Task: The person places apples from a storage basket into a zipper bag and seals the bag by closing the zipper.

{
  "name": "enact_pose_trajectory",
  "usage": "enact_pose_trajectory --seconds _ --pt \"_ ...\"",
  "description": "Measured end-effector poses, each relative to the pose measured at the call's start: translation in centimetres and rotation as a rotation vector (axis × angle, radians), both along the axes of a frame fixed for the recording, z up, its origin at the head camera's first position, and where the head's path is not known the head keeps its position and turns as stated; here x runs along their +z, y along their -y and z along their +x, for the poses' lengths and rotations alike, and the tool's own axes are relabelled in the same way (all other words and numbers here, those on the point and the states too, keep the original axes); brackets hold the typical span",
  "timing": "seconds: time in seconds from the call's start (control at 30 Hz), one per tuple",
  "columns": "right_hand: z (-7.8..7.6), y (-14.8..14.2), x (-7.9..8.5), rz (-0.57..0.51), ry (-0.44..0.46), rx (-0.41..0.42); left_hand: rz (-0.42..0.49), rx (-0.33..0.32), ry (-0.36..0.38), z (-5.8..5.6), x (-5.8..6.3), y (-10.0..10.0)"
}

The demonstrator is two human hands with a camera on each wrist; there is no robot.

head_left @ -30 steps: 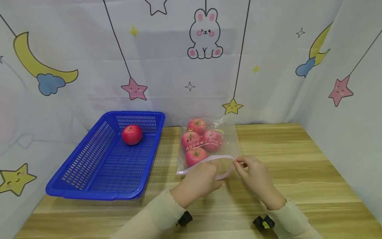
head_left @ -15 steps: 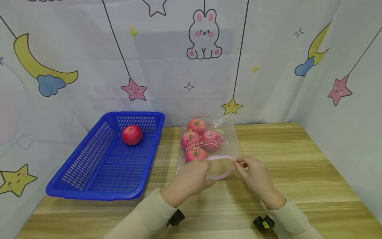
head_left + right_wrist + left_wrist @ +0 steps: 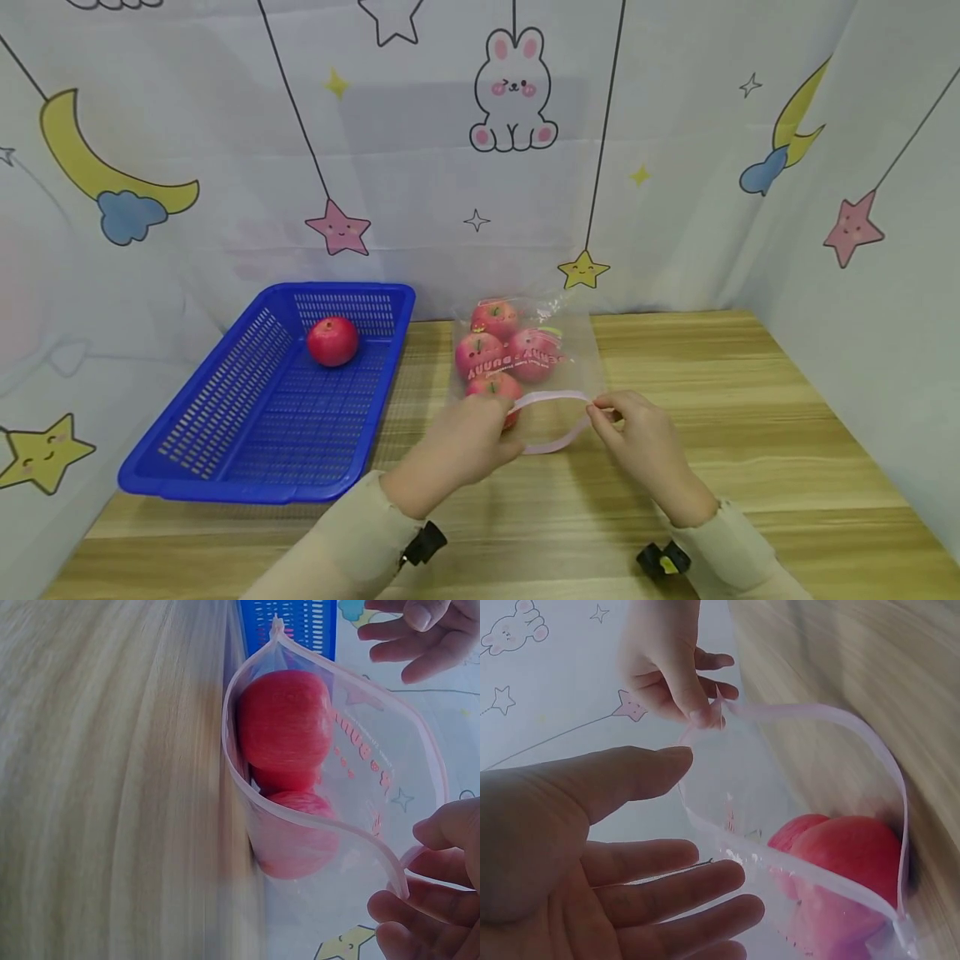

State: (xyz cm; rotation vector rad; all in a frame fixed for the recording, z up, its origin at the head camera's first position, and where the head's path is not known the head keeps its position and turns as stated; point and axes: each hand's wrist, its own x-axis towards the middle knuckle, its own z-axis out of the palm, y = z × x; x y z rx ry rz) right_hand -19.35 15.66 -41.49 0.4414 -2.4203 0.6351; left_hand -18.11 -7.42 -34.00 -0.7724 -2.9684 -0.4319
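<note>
One clear plastic bag (image 3: 553, 396), printed with red lettering, lies on one wood-grained table (image 3: 742, 433); its pale pink rim gapes on the side nearest the person. Four red apples (image 3: 480, 356) are visible in the bag, lying close together toward its left side, the nearest of them partly covered in the head view. Of two hands, the right hand (image 3: 637, 437) pinches the right-hand corner of the bag's rim narrowly between thumb and fingers. The left hand (image 3: 457, 450), at the near left of the bag's mouth, holds nothing: its fingers are extended and its thumb stands wide of them. The right wrist view shows this hand apart from the rim. One blue perforated basket (image 3: 315, 425) stands to the left of the bag, containing one red apple, the fifth in all (image 3: 332, 341). Two cream sleeves (image 3: 348, 537) and two black wrist devices (image 3: 425, 543) appear on the near side of the bag. Behind the bag hangs a white cloth (image 3: 420, 158) printed with one whole rabbit, stars and moons.
</note>
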Motion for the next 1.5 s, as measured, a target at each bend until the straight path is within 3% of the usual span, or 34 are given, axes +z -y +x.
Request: enact_pose_trajectory --seconds 0.4,0.67,0.97,1.5 --pt "0.0 -0.1 -0.2 0.002 -0.017 -0.003 -0.021 0.064 0.061 -0.4 1.3 1.2" --pt "0.2 -0.1 -0.2 -0.003 0.01 -0.011 -0.042 0.124 0.002 -0.7 1.9 2.2" --pt "0.3 0.0 -0.3 -0.017 0.073 -0.021 -0.051 0.172 -0.006 -1.4 2.3 3.2" --pt "0.3 0.0 -0.2 -0.023 0.103 -0.029 -0.051 0.252 -0.004 -2.6 3.0 4.9"
